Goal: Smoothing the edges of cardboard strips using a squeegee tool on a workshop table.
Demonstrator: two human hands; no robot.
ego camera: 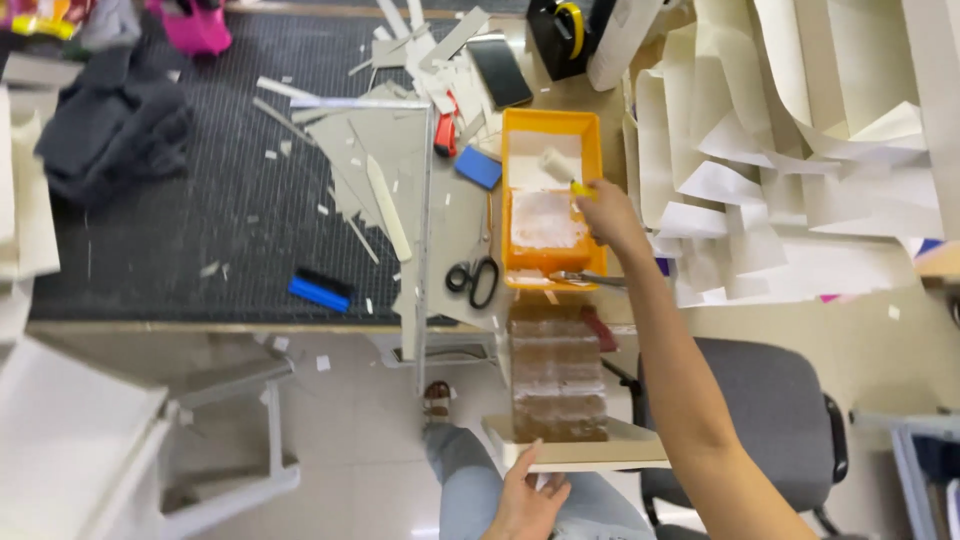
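My right hand (606, 212) reaches over an orange tray (590, 140) and grips the yellow handle of a small paint roller (560, 166), whose white roll sits in the tray's white glue. My left hand (525, 498) supports from below a pale board (640, 445) resting on my lap. On that board lies a brown, glue-wet cardboard strip (556, 372) that stretches up to the table edge.
Black-handled scissors (475, 278) lie left of the tray. A long metal ruler (426, 200), grey card offcuts (350, 160), a blue block (320, 290), a phone (499, 70) and a dark cutting mat (200, 200) fill the table. Stacked white paper sheets (800, 150) lie right; a grey chair (770, 400) stands below.
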